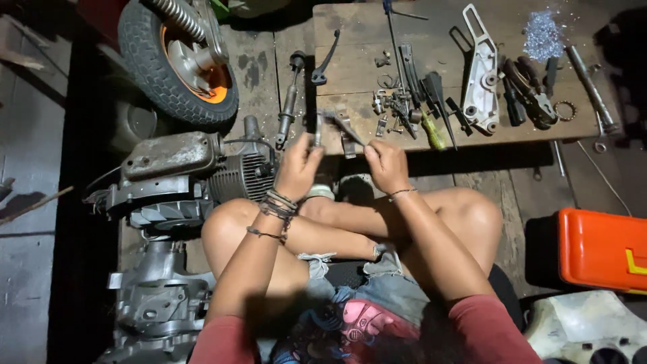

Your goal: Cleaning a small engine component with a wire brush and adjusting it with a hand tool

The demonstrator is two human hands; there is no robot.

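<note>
I sit cross-legged on a wooden floor. My left hand, with several cord bracelets on the wrist, is closed around a small upright metal part. My right hand pinches a thin metal tool whose tip points up and left toward that part. Both hands hover above my knees, just in front of a low wooden board strewn with parts.
On the board lie a silver bracket, pliers, a yellow-handled screwdriver, a lever and small hardware. An engine block and a tyre with orange rim sit left. An orange toolbox stands right.
</note>
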